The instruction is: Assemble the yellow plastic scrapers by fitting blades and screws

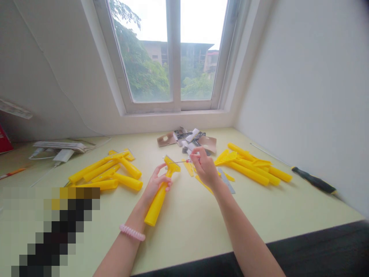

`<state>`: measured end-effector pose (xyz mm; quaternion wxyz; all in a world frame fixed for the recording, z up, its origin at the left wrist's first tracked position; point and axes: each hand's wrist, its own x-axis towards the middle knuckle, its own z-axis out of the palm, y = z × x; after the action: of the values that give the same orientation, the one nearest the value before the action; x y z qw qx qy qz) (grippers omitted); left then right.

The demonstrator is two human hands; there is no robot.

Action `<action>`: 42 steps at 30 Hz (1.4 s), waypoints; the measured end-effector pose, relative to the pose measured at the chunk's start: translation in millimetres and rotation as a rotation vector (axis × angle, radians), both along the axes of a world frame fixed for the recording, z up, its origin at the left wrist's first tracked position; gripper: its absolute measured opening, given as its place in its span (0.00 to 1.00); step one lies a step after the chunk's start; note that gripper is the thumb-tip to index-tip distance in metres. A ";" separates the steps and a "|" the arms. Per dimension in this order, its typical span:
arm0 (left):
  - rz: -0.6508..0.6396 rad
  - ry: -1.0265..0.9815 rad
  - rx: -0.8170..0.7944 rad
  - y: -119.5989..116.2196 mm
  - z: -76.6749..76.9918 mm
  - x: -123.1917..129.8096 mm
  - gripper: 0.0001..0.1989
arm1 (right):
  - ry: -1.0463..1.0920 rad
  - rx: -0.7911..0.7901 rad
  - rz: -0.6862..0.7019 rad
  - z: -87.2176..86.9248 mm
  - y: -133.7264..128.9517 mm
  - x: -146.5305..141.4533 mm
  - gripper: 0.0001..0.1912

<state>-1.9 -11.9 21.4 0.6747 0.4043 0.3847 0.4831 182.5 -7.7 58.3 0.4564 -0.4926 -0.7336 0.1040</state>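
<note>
My left hand (159, 181) is wrapped round the neck of a yellow scraper (156, 204), whose thick handle points down toward me and whose wide head is at the top. A small screwdriver (184, 161) with a thin metal shaft and a reddish handle is pinched in my right hand (204, 165). Its tip reaches the scraper's head; whether it sits in a screw is too small to tell. Small metal screws show at the head's left edge. Beneath my right hand lie flat yellow pieces (188, 168) and a grey metal blade (227, 181).
Yellow scrapers (99, 169) are heaped on the left. More yellow handles and heads (250, 169) lie right, near a long black-handled screwdriver (313, 180). Torn cardboard packaging (207, 144) sits below the window. A power strip (59, 146) with cords is at back left. Pixelation covers the lower left.
</note>
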 end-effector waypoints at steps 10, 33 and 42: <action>0.004 -0.033 -0.026 0.7 -0.3 -1.4 0.38 | -0.088 0.133 0.063 1.4 2.3 5.0 0.04; 0.014 0.001 -0.014 1.1 -1.6 -1.0 0.36 | 0.033 -0.047 0.115 1.3 1.1 2.4 0.04; 0.018 0.028 0.001 -1.6 0.6 1.2 0.34 | 0.169 -0.161 0.049 -2.8 6.3 3.3 0.08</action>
<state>-0.7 -13.5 22.0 0.6645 0.4081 0.3975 0.4837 185.8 -1.4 55.5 0.4729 -0.4991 -0.6936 0.2149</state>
